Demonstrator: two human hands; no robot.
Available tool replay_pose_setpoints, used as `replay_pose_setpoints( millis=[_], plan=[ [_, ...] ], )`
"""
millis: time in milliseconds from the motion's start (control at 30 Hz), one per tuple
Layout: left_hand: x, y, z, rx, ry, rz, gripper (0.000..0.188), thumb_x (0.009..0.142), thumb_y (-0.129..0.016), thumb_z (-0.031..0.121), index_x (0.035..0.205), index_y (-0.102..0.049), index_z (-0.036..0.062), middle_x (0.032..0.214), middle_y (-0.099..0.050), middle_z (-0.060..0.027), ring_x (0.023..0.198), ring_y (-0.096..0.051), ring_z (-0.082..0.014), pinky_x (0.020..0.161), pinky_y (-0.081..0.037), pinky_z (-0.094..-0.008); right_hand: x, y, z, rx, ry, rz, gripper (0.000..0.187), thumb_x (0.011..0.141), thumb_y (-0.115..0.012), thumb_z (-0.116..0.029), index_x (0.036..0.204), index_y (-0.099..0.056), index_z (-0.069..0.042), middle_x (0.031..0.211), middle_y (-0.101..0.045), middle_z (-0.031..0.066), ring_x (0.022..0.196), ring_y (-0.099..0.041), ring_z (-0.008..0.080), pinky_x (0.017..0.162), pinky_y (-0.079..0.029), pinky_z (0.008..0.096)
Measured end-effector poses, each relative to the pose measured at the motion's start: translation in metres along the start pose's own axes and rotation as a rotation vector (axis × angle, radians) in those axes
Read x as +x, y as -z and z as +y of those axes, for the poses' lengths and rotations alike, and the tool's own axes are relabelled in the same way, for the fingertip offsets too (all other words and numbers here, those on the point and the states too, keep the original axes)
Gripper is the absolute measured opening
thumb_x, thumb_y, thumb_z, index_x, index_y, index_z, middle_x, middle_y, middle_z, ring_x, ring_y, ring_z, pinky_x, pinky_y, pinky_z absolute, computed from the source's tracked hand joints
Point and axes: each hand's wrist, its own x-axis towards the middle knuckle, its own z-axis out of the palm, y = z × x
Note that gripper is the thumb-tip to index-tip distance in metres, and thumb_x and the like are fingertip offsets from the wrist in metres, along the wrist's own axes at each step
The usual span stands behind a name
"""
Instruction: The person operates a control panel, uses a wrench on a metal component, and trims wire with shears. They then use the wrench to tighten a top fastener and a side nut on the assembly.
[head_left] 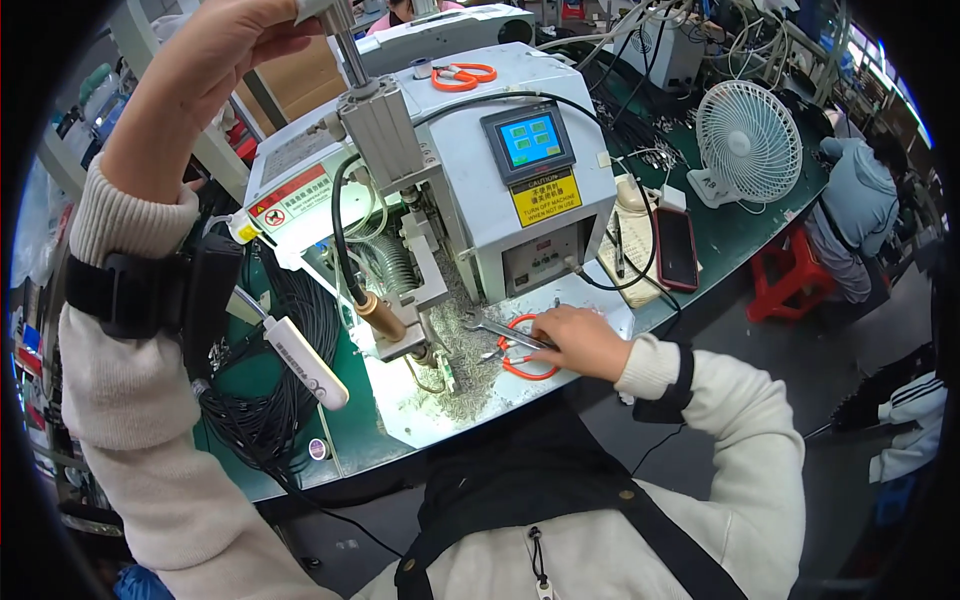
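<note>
My right hand (580, 342) is closed round the handle end of a metal wrench (505, 331), low over the machine's base plate (400, 420). Orange-handled scissors (530, 372) lie beside and partly under that hand. Raised at the upper left, my left hand (235, 45) has its fingers curled by the top of a shiny metal rod (347, 45); the frame edge cuts off what they grip. The rod rises from a grey cylinder (382, 130) on the white bench machine (480, 220). Below it are a spring-like hose (393, 262), a copper-coloured nozzle (382, 318) and many small metal scraps (465, 375).
Bundled black cables (265, 415) and a white handheld lamp-like bar (305, 362) lie on the left. On the right are a phone (677, 250), a notebook (635, 285) and a white fan (748, 140). Another person (860, 205) sits beyond, near a red stool (790, 275).
</note>
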Motion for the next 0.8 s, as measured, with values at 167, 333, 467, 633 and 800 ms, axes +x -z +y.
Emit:
replay_pose_setpoints(
  millis=[167, 333, 467, 633, 800],
  plan=[
    [-0.001, -0.002, 0.001, 0.013, -0.035, 0.008, 0.026, 0.088, -0.058, 0.017, 0.103, -0.058, -0.004, 0.089, -0.06, -0.008, 0.078, -0.057, -0.0151, 0.076, -0.045, -0.0252, 0.005, -0.021, -0.004, 0.15, -0.132, 0.09, 0.023, 0.07, -0.066, -0.011, 0.086, -0.052, -0.004, 0.075, -0.06, 0.0117, 0.073, -0.06, 0.0303, 0.065, -0.047, 0.0387],
    [-0.002, -0.004, 0.002, 0.056, -0.033, 0.043, 0.029, 0.088, -0.058, 0.017, 0.105, -0.056, -0.006, 0.091, -0.059, -0.0094, 0.078, -0.056, -0.0159, 0.076, -0.046, -0.0255, -0.002, 0.01, 0.01, 0.266, -0.135, 0.209, 0.021, 0.07, -0.065, -0.007, 0.086, -0.052, -0.002, 0.074, -0.06, 0.0116, 0.07, -0.059, 0.0302, 0.063, -0.047, 0.0358],
    [-0.001, -0.002, 0.002, 0.051, -0.029, 0.033, 0.029, 0.087, -0.058, 0.016, 0.105, -0.056, -0.0066, 0.091, -0.059, -0.01, 0.078, -0.056, -0.0161, 0.075, -0.046, -0.0253, -0.031, 0.016, 0.038, 0.216, -0.115, 0.277, 0.02, 0.07, -0.064, -0.004, 0.086, -0.051, -0.002, 0.078, -0.058, 0.013, 0.072, -0.056, 0.031, 0.064, -0.046, 0.0345],
    [0.008, 0.003, -0.004, 0.028, -0.063, -0.006, 0.029, 0.087, -0.058, 0.016, 0.106, -0.056, -0.0058, 0.093, -0.059, -0.0098, 0.08, -0.057, -0.0159, 0.075, -0.046, -0.0251, -0.054, 0.001, 0.057, 0.052, -0.113, 0.396, 0.018, 0.071, -0.064, -0.004, 0.084, -0.052, -0.004, 0.085, -0.056, 0.0131, 0.077, -0.055, 0.0292, 0.067, -0.044, 0.0338],
    [0.007, 0.001, -0.004, 0.012, -0.127, -0.056, 0.029, 0.087, -0.057, 0.017, 0.107, -0.056, -0.0044, 0.094, -0.059, -0.0094, 0.081, -0.057, -0.0157, 0.076, -0.046, -0.0248, -0.047, 0.01, 0.038, -0.346, 0.016, 0.516, 0.018, 0.071, -0.067, -0.007, 0.084, -0.055, -0.005, 0.088, -0.058, 0.0099, 0.082, -0.055, 0.0256, 0.069, -0.043, 0.0332]
  ],
)
